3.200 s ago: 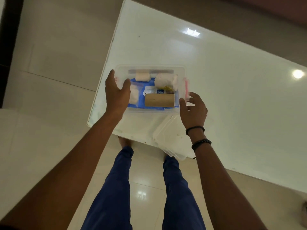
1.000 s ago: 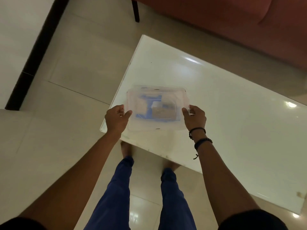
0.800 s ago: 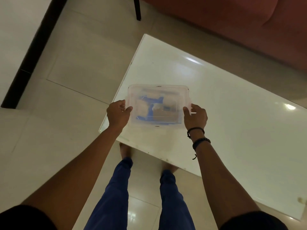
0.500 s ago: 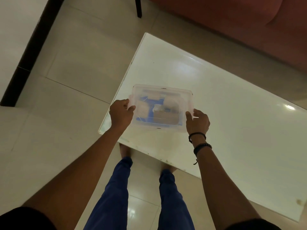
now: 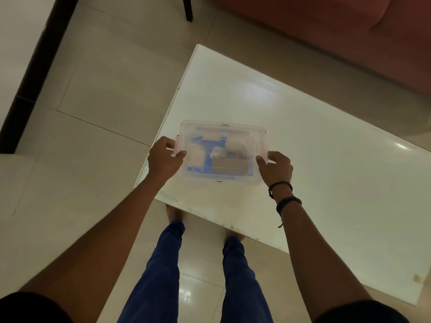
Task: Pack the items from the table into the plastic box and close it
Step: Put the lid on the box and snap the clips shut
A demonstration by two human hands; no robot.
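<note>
A clear plastic box (image 5: 221,180) stands near the left front corner of the white table (image 5: 303,141), with its translucent lid (image 5: 221,127) lying on top. Through the lid I make out a blue sheet, white rolls and a brown cardboard tube (image 5: 227,166). My left hand (image 5: 164,158) grips the pinkish latch on the box's left end, fingers curled round it. My right hand (image 5: 275,165) grips the latch on the right end the same way.
The table's left edge and front edge run close to the box. A reddish sofa (image 5: 326,31) stands beyond the table, with a dark leg (image 5: 187,8) at the top. My legs in blue trousers (image 5: 163,276) stand on the tiled floor at the table's front edge.
Three seconds ago the box was open with the lid lying beside it. Since then the lid has come down onto the box, and both hands have closed on the end latches.
</note>
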